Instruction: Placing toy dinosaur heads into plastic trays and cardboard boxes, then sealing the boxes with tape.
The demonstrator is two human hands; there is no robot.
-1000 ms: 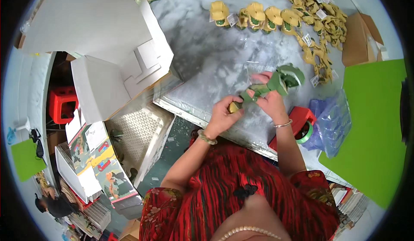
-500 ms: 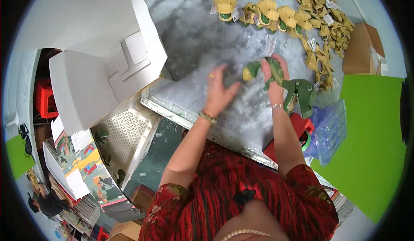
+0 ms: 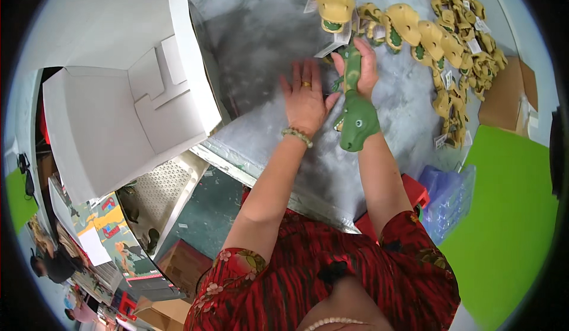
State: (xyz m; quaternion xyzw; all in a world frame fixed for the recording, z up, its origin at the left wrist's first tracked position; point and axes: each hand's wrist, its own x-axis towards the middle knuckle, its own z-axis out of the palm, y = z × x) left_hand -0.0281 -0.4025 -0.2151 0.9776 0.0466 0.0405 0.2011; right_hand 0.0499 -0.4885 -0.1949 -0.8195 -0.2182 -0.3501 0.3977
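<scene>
My right hand point(image 3: 366, 67) is wrapped round the body of a green toy dinosaur point(image 3: 359, 120). The toy's big head points back toward me, over my wrist, and its body runs away to the far side. A white paper tag point(image 3: 333, 48) shows beside its far end. Just left of the toy, my left hand point(image 3: 305, 97) lies palm down over the grey marbled table point(image 3: 261, 123), fingers stretched out and holding nothing. Its thumb comes close to the toy's jaw. Beyond both hands stands a yellow-headed toy dinosaur point(image 3: 335, 2) with tags.
More yellow toys point(image 3: 403, 24) form a row and a heap at the far right. An open white carton point(image 3: 118, 117) stands at left, above a perforated crate point(image 3: 163, 186). To the right are a brown carton point(image 3: 504, 103), a bluish plastic bag point(image 3: 447, 200) and a bright green surface point(image 3: 498, 224).
My right hand has swung the green dinosaur round, so its head now points toward me instead of rightward. My left hand has flattened, fingers extended. The whole view has shifted slightly.
</scene>
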